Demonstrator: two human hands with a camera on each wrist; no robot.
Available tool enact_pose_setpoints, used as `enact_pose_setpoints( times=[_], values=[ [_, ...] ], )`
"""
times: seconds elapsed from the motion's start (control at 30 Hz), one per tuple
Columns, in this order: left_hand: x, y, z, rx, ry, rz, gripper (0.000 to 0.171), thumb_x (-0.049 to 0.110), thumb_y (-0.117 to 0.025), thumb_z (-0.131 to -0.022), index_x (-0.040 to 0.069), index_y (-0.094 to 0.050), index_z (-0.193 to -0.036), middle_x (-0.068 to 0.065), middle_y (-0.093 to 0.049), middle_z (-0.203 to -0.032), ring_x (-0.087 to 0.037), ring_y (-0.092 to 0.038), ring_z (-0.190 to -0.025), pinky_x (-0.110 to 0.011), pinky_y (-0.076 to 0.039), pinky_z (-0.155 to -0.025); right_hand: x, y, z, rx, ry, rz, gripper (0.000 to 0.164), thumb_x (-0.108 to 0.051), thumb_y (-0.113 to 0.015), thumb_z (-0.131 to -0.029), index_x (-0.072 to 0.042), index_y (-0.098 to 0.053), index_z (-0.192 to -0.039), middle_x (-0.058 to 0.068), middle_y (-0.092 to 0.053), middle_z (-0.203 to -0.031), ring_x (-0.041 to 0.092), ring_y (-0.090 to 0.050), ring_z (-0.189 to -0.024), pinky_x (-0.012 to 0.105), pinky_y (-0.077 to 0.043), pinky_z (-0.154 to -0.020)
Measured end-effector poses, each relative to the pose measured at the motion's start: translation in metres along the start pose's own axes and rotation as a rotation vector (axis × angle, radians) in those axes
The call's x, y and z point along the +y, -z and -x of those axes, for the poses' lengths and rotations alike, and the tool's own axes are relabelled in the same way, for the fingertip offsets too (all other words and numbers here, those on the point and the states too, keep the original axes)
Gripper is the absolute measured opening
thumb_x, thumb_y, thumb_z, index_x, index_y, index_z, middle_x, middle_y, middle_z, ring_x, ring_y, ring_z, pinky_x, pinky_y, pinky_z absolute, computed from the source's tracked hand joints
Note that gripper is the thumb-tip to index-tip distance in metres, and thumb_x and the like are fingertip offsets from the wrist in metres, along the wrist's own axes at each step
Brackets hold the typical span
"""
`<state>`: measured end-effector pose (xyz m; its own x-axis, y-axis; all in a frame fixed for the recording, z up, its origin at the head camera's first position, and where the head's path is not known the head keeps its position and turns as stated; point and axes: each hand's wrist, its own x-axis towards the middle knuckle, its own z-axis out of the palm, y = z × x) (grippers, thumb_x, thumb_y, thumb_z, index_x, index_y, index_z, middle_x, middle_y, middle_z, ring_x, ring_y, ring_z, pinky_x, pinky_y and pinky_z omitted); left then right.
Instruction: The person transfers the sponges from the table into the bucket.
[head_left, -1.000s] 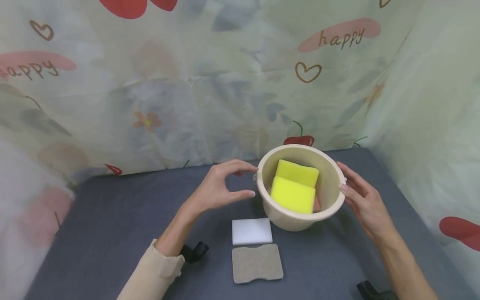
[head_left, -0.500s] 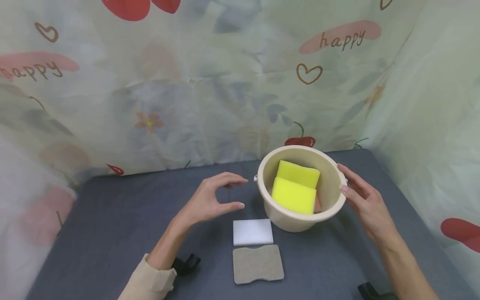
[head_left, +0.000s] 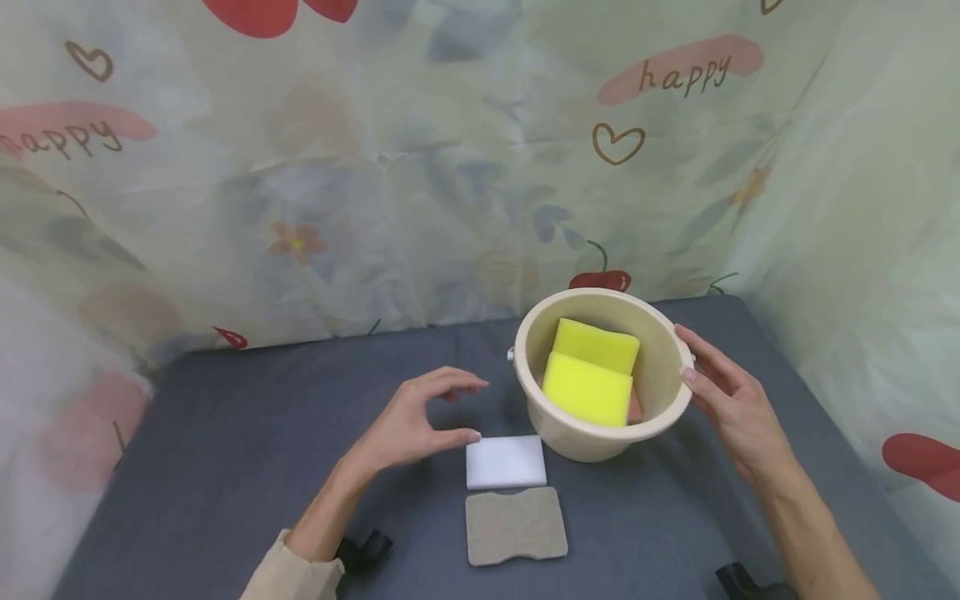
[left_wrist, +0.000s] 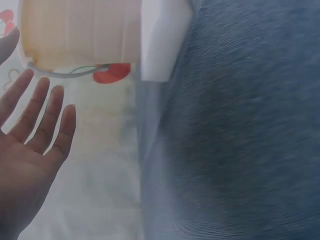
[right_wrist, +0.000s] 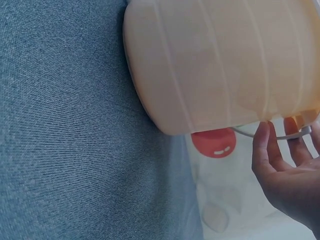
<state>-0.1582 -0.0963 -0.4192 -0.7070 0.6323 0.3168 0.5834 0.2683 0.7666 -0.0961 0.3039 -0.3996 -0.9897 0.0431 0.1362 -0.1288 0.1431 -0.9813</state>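
Note:
A cream bucket (head_left: 588, 446) stands on the table, with two yellow sponges (head_left: 587, 389) inside and an orange-red piece (head_left: 635, 408) partly hidden beside them. My right hand (head_left: 738, 412) holds the bucket's right rim, the thumb over the edge and the fingers outside. My left hand (head_left: 408, 421) hovers left of the bucket, thumb and fingers apart, nothing between them. Its thumb tip appears close to the top left corner of a white sponge block (head_left: 506, 463); whether they touch I cannot tell. Just in front of that block lies a flat grey sponge (head_left: 516, 527) with notched long sides.
A dark blue-grey cloth covers the table (head_left: 247, 467). Behind it and along the sides hangs a printed curtain (head_left: 450, 208), close to the bucket's back. The bucket's thin wire handle (right_wrist: 285, 136) hangs at its far side.
My left hand has left the bucket's left rim and moved down and left, toward the white sponge block. The right hand and the bucket stay where they were.

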Motion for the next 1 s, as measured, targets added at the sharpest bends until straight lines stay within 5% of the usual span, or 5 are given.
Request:
enact_pose_setpoints(
  times=[0.27, 0.67, 1.0],
  values=[
    [-0.006, -0.013, 0.011, -0.044, 0.078, 0.013, 0.053, 0.027, -0.085, -0.080, 0.022, -0.065, -0.129, -0.001, -0.064, -0.122, -0.024, -0.063, -0.100, -0.039, -0.053, -0.085, 0.000, 0.001, 0.000, -0.009, 0.001, -0.014, 0.054, -0.014, -0.058, -0.102, -0.015, -0.041, -0.153, 0.002, -0.040, -0.155, -0.002, -0.050, -0.124, 0.012, -0.047, -0.089],
    [-0.015, -0.025, 0.021, -0.219, 0.169, -0.024, 0.059, 0.014, -0.085, -0.078, 0.014, -0.063, -0.133, 0.004, -0.061, -0.129, -0.016, -0.059, -0.116, -0.035, -0.051, -0.093, 0.000, 0.001, 0.000, -0.006, 0.000, -0.009, 0.054, -0.014, -0.058, -0.101, -0.014, -0.041, -0.153, 0.003, -0.041, -0.155, -0.002, -0.050, -0.124, 0.012, -0.047, -0.089],
    [-0.015, -0.029, 0.020, -0.346, 0.222, -0.078, 0.065, 0.015, -0.083, -0.081, 0.021, -0.057, -0.141, 0.007, -0.056, -0.139, -0.013, -0.051, -0.128, -0.038, -0.044, -0.103, 0.001, 0.001, 0.000, -0.011, 0.008, -0.020, 0.054, -0.013, -0.058, -0.101, -0.013, -0.040, -0.153, 0.003, -0.041, -0.155, -0.001, -0.051, -0.124, 0.014, -0.048, -0.088]
  ],
)
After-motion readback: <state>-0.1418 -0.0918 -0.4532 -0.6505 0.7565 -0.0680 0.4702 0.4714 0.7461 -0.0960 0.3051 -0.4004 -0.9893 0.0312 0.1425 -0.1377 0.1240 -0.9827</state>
